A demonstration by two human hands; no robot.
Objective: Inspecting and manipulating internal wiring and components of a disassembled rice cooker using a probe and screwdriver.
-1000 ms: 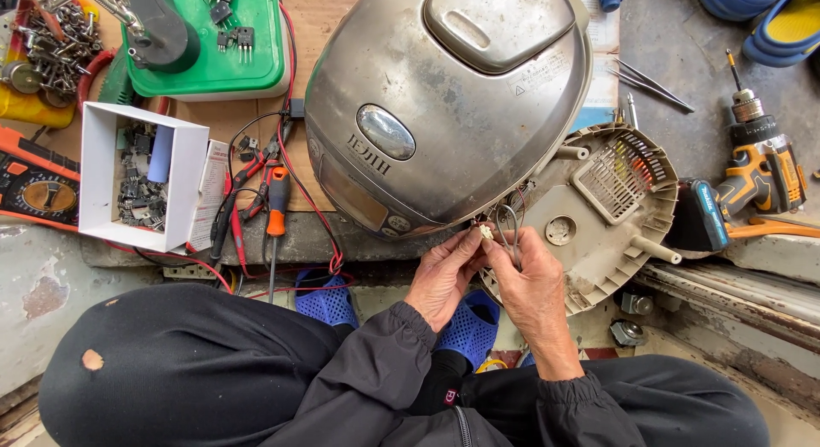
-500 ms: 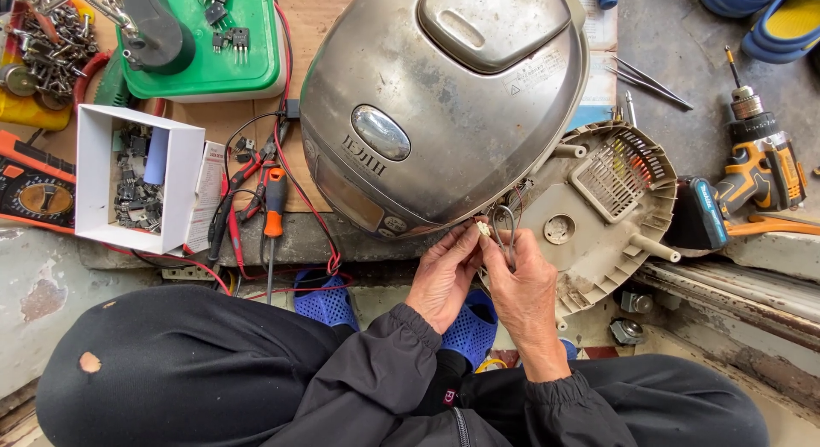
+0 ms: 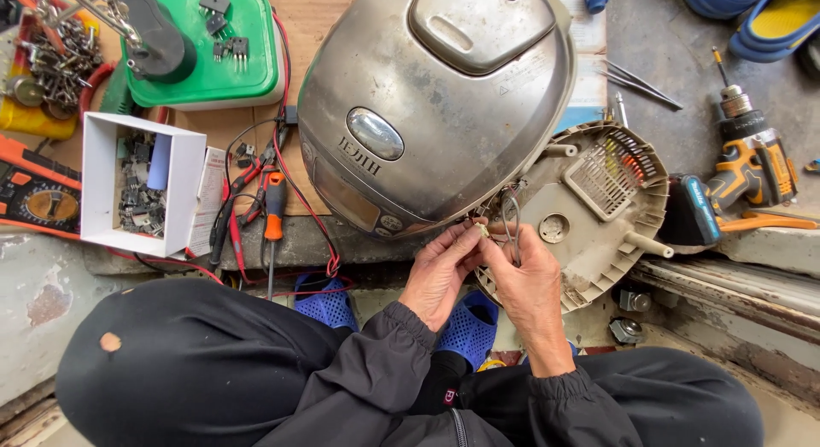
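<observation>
Left hand (image 3: 440, 272) and right hand (image 3: 530, 280) pinch a small connector (image 3: 483, 230) on the wires (image 3: 510, 215). Base (image 3: 598, 210) is already off the cooker (image 3: 436, 105); we judge wiring unfinished.

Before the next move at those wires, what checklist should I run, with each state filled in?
1. Both hands on the job: left hand and right hand meet at the small connector: ok.
2. Wires in view: ok.
3. Cooker resting steady on the board: ok.
4. Base plate off and lying beside it: ok.
5. Screwdriver nearby: ok.
6. Cooker unplugged: cannot tell.
</observation>
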